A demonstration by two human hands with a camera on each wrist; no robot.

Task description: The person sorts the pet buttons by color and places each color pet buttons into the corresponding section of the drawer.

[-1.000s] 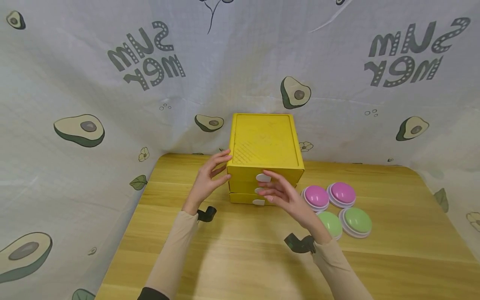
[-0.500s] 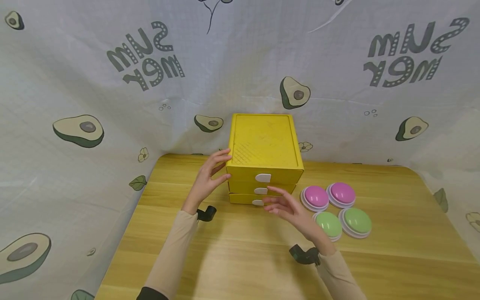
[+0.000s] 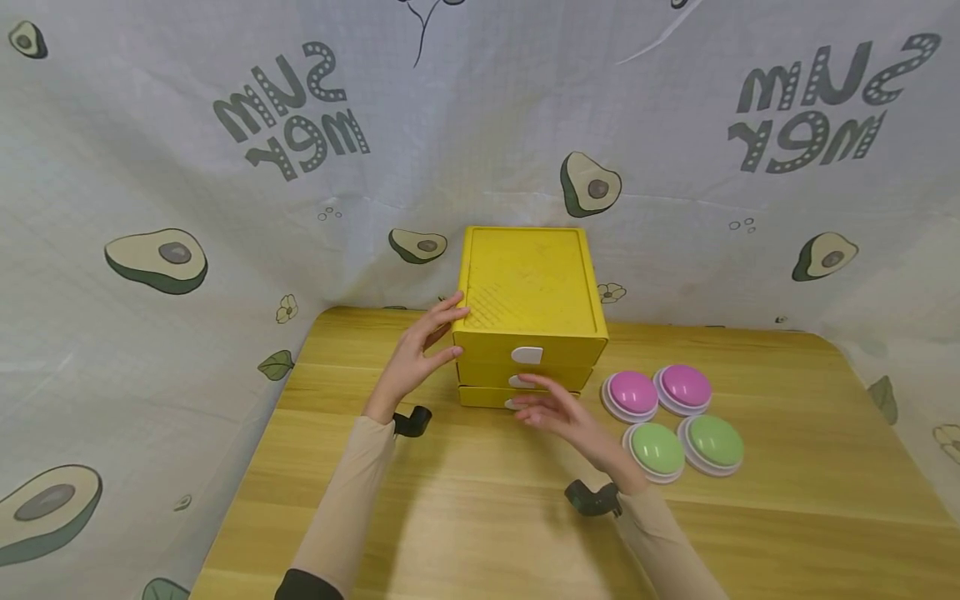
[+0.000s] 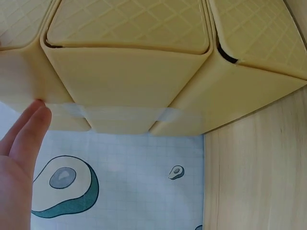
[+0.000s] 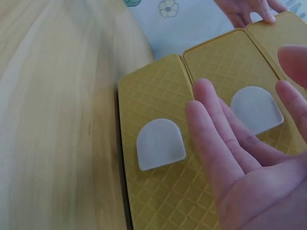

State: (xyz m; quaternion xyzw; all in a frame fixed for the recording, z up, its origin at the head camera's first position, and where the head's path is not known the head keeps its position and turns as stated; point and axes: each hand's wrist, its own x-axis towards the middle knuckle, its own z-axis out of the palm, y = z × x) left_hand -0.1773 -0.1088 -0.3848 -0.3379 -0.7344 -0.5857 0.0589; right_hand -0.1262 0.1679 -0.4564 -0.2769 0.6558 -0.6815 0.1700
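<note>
A yellow three-drawer cabinet (image 3: 528, 279) stands at the back of the table, a white rounded tab handle on each drawer. My left hand (image 3: 415, 354) rests against its left side, fingertips at the top edge and thumb by the front corner. In front of the lower drawers is my right hand (image 3: 566, 425), fingers extended and palm facing the cabinet. In the right wrist view those fingers lie between the bottom handle (image 5: 160, 143) and the middle handle (image 5: 256, 110), holding nothing. The top handle (image 3: 527, 355) is uncovered in the head view. All drawers look closed.
Right of the cabinet sit two pink domes (image 3: 633, 392) and two green domes (image 3: 657, 448) on white round bases. A pale curtain (image 3: 480, 108) with avocado prints hangs behind and left of the wooden table (image 3: 480, 533).
My right hand has come down from the top drawer's handle to the lower drawers, lately shifting slightly left. My left fingertips have edged a little onto the cabinet's top. The drawers have not moved.
</note>
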